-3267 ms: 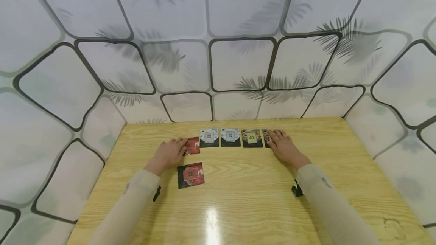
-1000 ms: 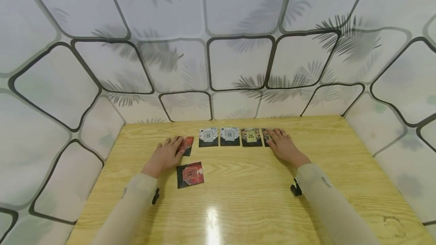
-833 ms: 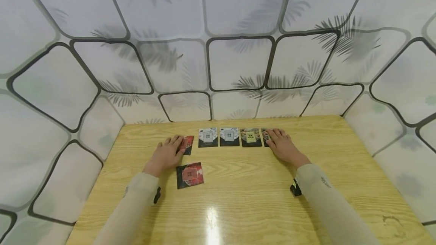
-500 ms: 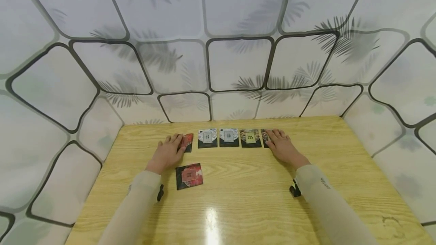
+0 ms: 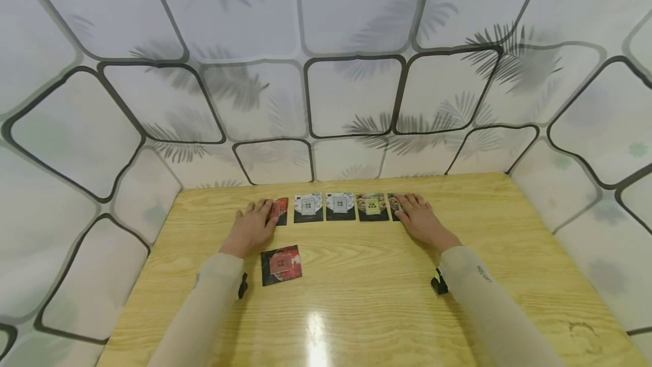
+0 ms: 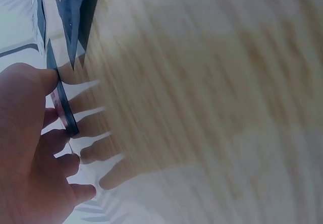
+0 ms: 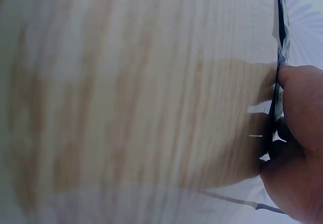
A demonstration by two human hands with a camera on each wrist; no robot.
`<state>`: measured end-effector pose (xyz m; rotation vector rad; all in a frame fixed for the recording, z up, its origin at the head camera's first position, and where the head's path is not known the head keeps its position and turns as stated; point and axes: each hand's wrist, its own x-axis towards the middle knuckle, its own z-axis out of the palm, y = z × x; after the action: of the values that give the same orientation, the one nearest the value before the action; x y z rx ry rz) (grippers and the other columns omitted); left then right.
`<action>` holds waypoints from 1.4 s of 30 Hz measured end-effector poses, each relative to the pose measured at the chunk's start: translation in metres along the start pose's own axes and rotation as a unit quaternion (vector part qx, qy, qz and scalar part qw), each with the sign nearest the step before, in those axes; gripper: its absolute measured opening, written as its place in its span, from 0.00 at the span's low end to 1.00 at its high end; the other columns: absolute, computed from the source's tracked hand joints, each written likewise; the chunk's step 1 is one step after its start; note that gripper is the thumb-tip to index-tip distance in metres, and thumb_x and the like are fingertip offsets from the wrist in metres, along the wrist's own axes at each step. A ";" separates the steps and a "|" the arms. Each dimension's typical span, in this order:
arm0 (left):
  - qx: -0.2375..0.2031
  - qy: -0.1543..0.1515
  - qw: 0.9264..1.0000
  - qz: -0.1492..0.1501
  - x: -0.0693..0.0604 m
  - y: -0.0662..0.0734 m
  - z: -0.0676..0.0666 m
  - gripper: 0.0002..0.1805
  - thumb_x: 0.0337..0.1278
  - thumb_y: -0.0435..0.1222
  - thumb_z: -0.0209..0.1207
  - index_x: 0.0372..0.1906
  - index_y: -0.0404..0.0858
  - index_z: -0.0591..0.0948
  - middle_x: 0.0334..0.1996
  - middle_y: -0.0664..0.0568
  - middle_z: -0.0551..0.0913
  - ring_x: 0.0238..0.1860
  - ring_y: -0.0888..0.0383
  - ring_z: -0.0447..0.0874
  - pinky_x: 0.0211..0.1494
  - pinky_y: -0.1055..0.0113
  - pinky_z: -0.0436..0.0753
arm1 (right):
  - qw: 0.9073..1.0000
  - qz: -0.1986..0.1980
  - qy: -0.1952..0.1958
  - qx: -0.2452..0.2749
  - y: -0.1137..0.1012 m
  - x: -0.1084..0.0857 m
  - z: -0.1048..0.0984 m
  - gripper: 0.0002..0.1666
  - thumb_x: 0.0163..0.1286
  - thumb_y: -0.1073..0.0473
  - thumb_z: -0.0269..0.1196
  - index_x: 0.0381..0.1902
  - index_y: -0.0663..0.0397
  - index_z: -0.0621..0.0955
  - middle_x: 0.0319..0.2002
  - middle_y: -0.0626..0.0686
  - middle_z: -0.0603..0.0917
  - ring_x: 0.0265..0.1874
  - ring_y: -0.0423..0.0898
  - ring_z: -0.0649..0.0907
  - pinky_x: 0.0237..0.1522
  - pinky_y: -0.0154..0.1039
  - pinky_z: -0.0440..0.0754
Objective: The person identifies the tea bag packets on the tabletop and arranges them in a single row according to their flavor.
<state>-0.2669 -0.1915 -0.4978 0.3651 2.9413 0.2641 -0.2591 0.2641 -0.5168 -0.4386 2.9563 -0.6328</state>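
My left hand point(image 5: 251, 228) rests on a small square red-and-black packet point(image 5: 282, 213) at the left end of a row, covering its left part. The left wrist view shows the thumb at that packet's edge point(image 6: 64, 110) and the fingers spread beyond. Right of it lie two white-and-black packets point(image 5: 308, 208) point(image 5: 340, 207) and one with a yellow label point(image 5: 373, 207). At the row's right end, my right hand point(image 5: 421, 221) rests on a dark patterned packet point(image 5: 394, 209), mostly hidden. A second red-and-black packet point(image 5: 281, 265) lies nearer, slightly turned.
The packets lie on a light wood-grain table point(image 5: 356, 299). A patterned cloth wall point(image 5: 351, 95) rises behind the table and along both sides. A bright reflection shows on the table's near part.
My left hand has slid the red packet leftward, apart from the white packet, then slightly farther back, about level with the row. My right hand has stayed on its packet.
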 end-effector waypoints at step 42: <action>-0.041 0.063 0.988 0.138 -0.057 0.017 -0.013 0.32 0.81 0.47 0.54 0.82 0.41 0.66 0.80 0.37 0.65 0.80 0.27 0.60 0.77 0.22 0.57 | 1.000 -0.004 0.002 0.003 0.004 0.002 0.003 0.35 0.88 0.51 0.46 0.84 0.62 0.57 0.81 0.75 0.54 0.80 0.79 0.50 0.77 0.80 0.47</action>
<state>-0.2111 -0.1921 -0.4744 0.7720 2.9843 0.4589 -0.2614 0.2661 -0.5211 -0.4500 2.9580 -0.6432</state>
